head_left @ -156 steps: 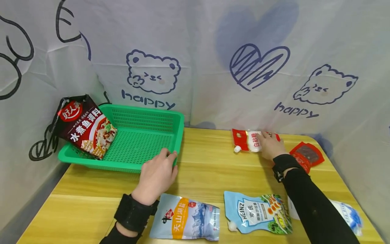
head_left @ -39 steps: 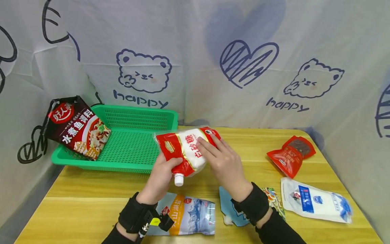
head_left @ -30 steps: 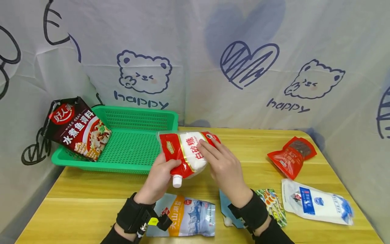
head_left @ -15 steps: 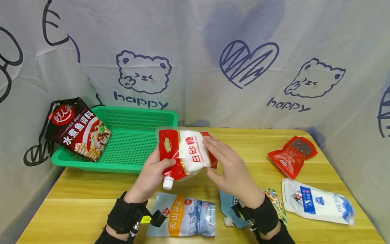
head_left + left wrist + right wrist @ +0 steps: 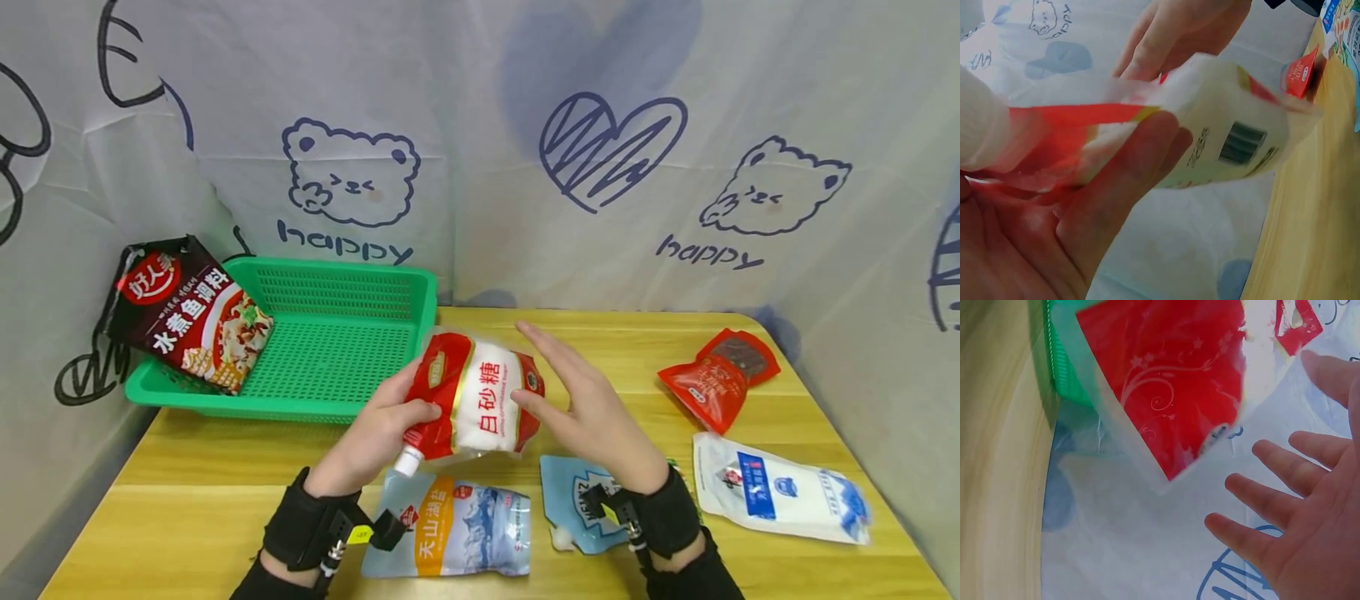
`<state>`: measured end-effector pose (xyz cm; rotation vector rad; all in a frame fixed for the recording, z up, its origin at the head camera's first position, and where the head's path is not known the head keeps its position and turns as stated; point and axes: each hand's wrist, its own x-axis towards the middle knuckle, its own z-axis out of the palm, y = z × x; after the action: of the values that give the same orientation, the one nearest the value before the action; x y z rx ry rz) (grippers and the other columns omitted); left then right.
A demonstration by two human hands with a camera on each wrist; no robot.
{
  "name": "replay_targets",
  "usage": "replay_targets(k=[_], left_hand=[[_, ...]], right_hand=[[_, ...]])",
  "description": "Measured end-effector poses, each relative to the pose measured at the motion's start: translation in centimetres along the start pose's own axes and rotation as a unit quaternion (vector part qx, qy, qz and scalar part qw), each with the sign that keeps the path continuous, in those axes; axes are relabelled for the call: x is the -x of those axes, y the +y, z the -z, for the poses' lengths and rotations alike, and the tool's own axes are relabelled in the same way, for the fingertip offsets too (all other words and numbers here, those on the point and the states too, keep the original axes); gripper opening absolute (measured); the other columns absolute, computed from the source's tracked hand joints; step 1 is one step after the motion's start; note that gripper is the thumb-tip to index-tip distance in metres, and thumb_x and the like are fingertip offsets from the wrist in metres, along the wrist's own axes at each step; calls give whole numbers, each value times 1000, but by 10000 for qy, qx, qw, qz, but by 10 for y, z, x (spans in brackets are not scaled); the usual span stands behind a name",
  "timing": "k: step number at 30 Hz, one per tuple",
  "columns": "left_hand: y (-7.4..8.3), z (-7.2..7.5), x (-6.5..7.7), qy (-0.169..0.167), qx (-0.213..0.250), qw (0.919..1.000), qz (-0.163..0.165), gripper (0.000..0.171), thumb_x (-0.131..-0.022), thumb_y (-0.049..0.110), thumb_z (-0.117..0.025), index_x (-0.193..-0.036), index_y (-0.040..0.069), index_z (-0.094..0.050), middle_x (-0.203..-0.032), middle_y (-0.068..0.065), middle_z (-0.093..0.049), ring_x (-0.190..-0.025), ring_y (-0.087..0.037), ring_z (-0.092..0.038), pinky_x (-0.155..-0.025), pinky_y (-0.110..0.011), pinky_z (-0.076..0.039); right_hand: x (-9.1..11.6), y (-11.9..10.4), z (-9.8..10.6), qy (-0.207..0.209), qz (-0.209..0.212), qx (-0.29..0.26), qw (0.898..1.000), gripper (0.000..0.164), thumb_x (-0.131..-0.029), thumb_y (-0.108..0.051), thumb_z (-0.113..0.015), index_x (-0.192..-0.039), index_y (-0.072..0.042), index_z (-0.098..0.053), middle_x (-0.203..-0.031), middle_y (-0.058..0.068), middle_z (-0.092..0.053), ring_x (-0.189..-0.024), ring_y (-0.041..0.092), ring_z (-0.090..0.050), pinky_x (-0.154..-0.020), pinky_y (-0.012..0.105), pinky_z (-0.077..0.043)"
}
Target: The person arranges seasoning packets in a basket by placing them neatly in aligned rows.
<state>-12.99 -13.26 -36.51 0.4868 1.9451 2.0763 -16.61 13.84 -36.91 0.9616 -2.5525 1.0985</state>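
In the head view my left hand (image 5: pixel 375 433) grips the spout end of a red and white sugar pouch (image 5: pixel 480 396), thumb across its front. The white cap (image 5: pixel 408 461) points down toward me. The left wrist view shows the pouch's barcode side (image 5: pixel 1235 140) and my curled left fingers. Just right of the pouch, my right hand (image 5: pixel 592 408) has its fingers spread, with the thumb in front of the pouch's right end. In the right wrist view the straight fingers (image 5: pixel 1260 500) stand apart from the pouch's red back (image 5: pixel 1172 375).
A green basket (image 5: pixel 431 333) stands back left with a dark seasoning packet (image 5: pixel 195 317) leaning in it. On the wooden table lie a blue and orange salt bag (image 5: pixel 457 529), a light-blue Heinz pouch (image 5: pixel 570 500), a white salt bag (image 5: pixel 780 492) and red packets (image 5: pixel 716 383).
The sugar pouch has come from the back right of the table into my left hand, which was at the basket's rim. Lately my right fingers have lifted off its front and spread.
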Motion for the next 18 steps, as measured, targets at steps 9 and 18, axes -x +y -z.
replay_targets(k=[9,18], left_hand=[[-3,-1,-1,-444,-151,9989,-78,63,-97,0,-46,-158,-5,-33,-118,-27,-59,-91,-19,-67,-78,-28,-60],[-6,1,-1,-544,-218,9981,-199,60,-96,0,-47,-155,-6,-39,-123,-30,-57,-92,-23,-65,-76,-31,-61]], right_hand=[[0,7,-3,-182,-30,-501,9986,58,-97,-20,-75,-151,-14,-55,-146,6,-60,-132,26,-59,-104,48,-53],[1,7,-5,-413,-259,-1045,9933,36,-95,-10,-76,-129,-8,-65,-123,4,-70,-106,19,-65,-90,35,-59]])
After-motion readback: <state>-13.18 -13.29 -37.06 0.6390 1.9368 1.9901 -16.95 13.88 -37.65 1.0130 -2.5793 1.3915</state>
